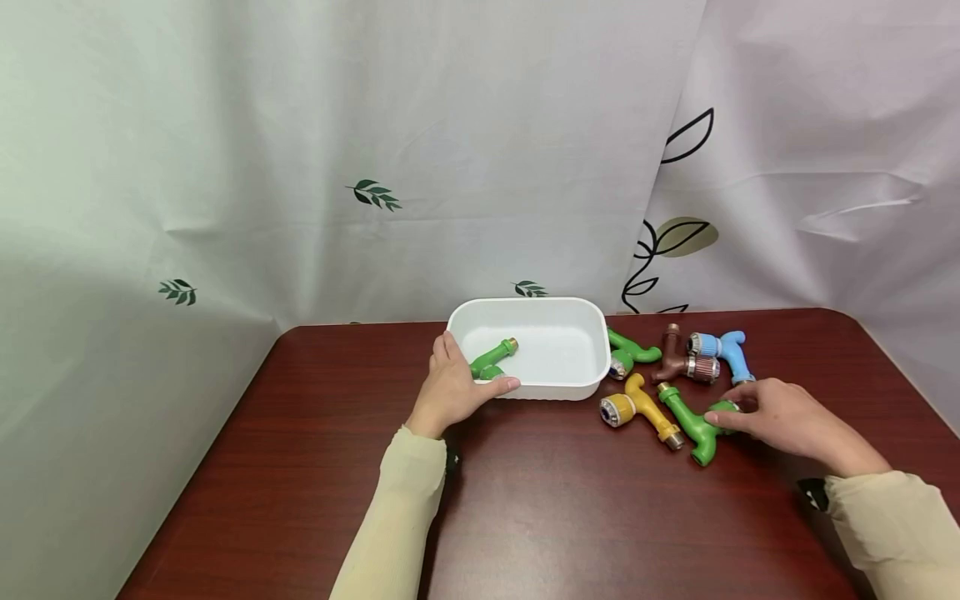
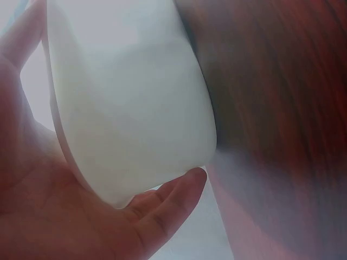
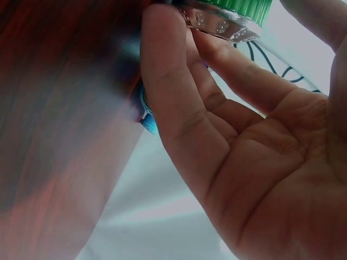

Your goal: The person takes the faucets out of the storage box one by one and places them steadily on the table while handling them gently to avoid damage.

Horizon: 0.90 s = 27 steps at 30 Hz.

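My left hand (image 1: 452,388) grips the left front corner of a white plastic basin (image 1: 562,350), thumb along the front rim. In the left wrist view its fingers curl round the end of the basin wall (image 2: 130,108). Inside, at the left, lies a green tap (image 1: 493,354), partly hidden by that hand. At the right my right hand (image 1: 798,417) pinches the round handle of a second green tap (image 1: 692,423), whose spout points toward me. The right wrist view shows the fingertips at the ribbed green handle (image 3: 241,6) with its silver band.
Close to the right hand are a yellow tap (image 1: 643,406), a brown tap (image 1: 672,360) and a light blue tap (image 1: 731,350). Another green tap (image 1: 633,348) lies against the basin's right side. A white patterned curtain (image 1: 480,167) hangs behind the dark red wooden table (image 1: 570,508).
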Each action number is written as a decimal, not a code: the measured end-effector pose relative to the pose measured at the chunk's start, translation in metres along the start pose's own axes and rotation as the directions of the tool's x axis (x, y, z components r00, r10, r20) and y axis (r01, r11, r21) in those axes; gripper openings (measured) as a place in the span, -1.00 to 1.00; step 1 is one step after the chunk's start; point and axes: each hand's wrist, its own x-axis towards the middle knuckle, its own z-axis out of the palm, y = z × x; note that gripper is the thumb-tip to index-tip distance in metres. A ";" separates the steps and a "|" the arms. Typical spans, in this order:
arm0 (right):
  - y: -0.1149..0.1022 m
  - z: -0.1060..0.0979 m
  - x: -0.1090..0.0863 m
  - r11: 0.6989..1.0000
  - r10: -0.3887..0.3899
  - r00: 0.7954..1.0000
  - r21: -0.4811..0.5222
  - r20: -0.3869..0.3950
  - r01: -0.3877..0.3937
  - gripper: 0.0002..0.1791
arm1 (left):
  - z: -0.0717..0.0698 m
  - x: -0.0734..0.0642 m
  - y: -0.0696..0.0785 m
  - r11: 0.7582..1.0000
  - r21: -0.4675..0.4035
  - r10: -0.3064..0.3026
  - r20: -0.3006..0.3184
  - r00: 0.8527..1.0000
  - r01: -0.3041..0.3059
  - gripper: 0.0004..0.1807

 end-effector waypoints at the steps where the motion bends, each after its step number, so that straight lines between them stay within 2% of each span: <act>1: 0.000 0.000 0.000 1.000 -0.001 1.000 -0.004 -0.009 0.001 -0.43 | 0.000 0.000 0.000 1.000 -0.001 0.000 0.000 1.000 0.000 0.52; 13: -0.003 -0.004 -0.004 0.999 0.031 0.996 -0.006 -0.087 -0.031 -0.38 | 0.000 0.001 0.001 1.000 -0.004 -0.007 0.001 1.000 0.007 0.54; 18: -0.006 -0.005 -0.005 0.998 0.058 0.987 0.017 -0.147 -0.057 -0.30 | -0.001 0.000 0.002 1.000 -0.002 -0.007 0.002 1.000 0.007 0.54; 27: -0.014 -0.006 -0.007 0.998 0.058 0.967 0.034 -0.247 -0.051 -0.32 | -0.001 -0.001 0.001 1.000 -0.004 -0.002 -0.006 1.000 0.002 0.52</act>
